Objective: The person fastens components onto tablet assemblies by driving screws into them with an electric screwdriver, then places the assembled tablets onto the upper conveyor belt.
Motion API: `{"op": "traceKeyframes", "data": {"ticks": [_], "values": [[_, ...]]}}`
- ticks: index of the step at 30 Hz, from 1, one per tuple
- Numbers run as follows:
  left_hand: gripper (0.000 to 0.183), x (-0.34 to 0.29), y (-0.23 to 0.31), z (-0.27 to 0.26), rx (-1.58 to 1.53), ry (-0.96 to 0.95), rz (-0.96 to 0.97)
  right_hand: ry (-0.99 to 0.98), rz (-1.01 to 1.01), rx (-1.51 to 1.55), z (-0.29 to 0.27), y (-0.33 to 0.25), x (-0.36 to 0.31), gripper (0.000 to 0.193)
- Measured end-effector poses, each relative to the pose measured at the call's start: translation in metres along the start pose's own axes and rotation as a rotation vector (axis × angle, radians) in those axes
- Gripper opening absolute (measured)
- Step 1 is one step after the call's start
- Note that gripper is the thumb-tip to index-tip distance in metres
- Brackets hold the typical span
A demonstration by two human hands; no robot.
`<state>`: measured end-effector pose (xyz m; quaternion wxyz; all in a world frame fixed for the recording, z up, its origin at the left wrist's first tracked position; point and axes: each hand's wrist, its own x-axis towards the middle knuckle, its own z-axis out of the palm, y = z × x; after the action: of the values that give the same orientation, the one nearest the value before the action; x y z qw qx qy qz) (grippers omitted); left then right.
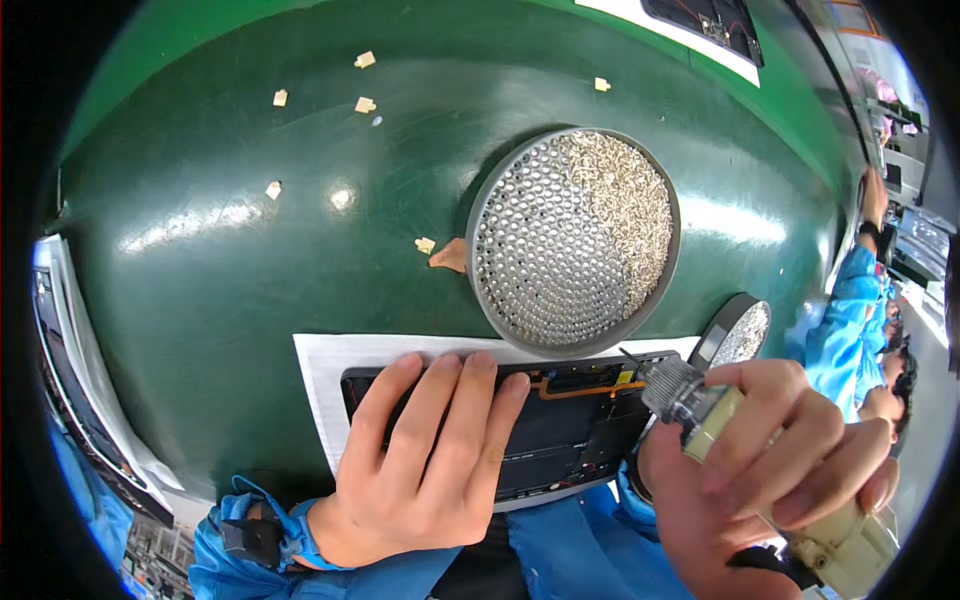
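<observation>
An opened black electronic device (560, 455), flat like a tablet, lies on a white sheet (320, 365) at the table's near edge. An orange flex cable (575, 392) runs along its far side. My left hand (425, 465) rests on the left part of the device with fingers stretched out, hiding what is beneath. My right hand (770, 440) is wrapped round a pale-yellow powered screwdriver (715, 425) with a grey knurled collar. Its thin bit points at the device's far right corner; whether the tip touches cannot be made out.
Beyond the device stands a round grey screw tray (530, 250), full of holes and partly heaped with small screws. A smaller round tray (740, 332) of screws stands to its right. Small cream-coloured tabs (365, 105) lie scattered. Another device (90, 400) is at left; people in blue sleeves (845, 310) sit at right.
</observation>
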<state>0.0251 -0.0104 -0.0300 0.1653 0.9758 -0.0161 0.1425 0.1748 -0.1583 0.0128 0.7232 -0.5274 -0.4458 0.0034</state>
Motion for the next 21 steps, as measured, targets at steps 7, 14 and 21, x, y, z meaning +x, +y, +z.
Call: {"op": "traceKeyframes", "data": {"ticks": [7,14,21], "values": [[0.028,-0.001,0.000,0.002,-0.045,-0.008,-0.018,0.011,-0.024,-0.023,0.009,0.016,-0.003,0.066],[0.027,-0.001,-0.002,0.001,-0.058,-0.026,-0.028,0.247,0.065,-0.061,0.021,0.022,-0.014,0.058],[0.027,-0.005,-0.003,0.000,-0.046,-0.030,-0.041,-0.033,0.000,-0.011,0.011,0.030,-0.004,0.068]]}}
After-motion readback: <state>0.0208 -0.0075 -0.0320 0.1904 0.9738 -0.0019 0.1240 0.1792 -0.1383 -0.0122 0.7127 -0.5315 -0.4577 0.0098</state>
